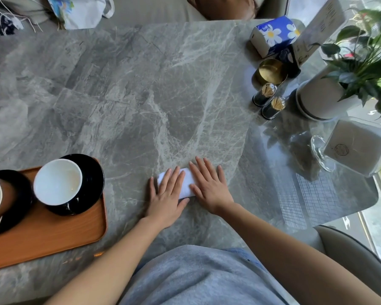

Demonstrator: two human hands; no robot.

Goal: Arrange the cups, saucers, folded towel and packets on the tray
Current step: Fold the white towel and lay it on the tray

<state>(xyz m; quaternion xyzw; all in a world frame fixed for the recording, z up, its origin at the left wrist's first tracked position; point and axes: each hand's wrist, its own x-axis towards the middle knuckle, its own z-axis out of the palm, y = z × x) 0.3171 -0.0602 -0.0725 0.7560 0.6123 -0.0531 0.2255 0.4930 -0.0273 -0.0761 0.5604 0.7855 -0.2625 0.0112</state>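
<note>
Cups [57, 181]: two; towel [186, 183]: one

We see a grey table [141, 95] veined with pale marble lines, an orange-brown wooden tray [53, 234], 2 black saucers [92, 179], a cup [57, 182] white inside, a white folded towel [186, 183], a blue tissue pack [273, 34] printed with white, yellow-centred flowers, and a gold cup [269, 71].

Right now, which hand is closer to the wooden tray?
Left. The left hand lies flat on the white folded towel, on the side facing the wooden tray. The right hand presses the towel's far side, farther from the tray.
</note>
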